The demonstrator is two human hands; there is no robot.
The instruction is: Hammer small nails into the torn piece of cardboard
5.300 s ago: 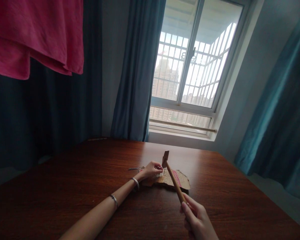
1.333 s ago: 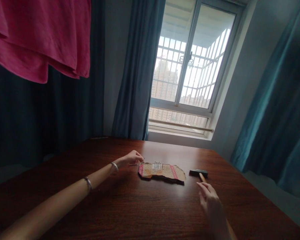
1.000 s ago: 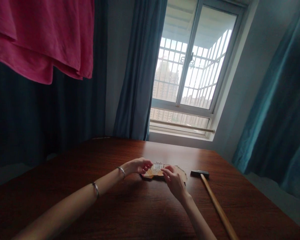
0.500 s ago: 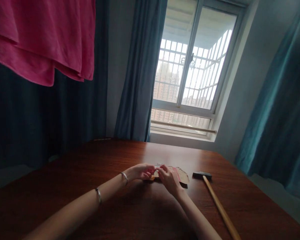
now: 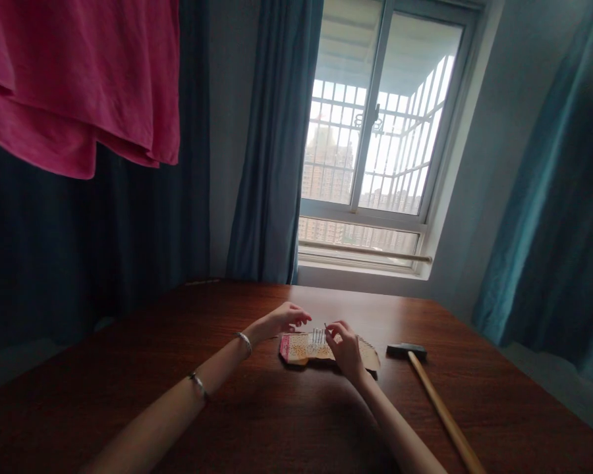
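On the table lies a flat, irregular board [image 5: 301, 342], probably cardboard, with a pink left end and many small dark dots. Several thin nails [image 5: 317, 336] stand upright in a row near its middle. My right hand [image 5: 344, 347] is over the right part of the board, thumb and finger pinched on a nail [image 5: 325, 326] whose top shows at the fingertips, beside the row. Above the board's left part, my left hand [image 5: 285, 319] hovers with loosely bent fingers apart, holding nothing that I can see.
A hammer [image 5: 406, 351] with a wooden handle lies right of the board, its handle running toward me. Under everything is a glossy brown wooden table [image 5: 202, 395]. Behind stand a window [image 5: 366, 131] and blue curtains [image 5: 271, 145]; a pink cloth [image 5: 103, 85] hangs upper left.
My left hand has drawn up and away from the nails, and its fingers have parted. My right hand has shifted slightly right, uncovering the upright nails and more of the board.
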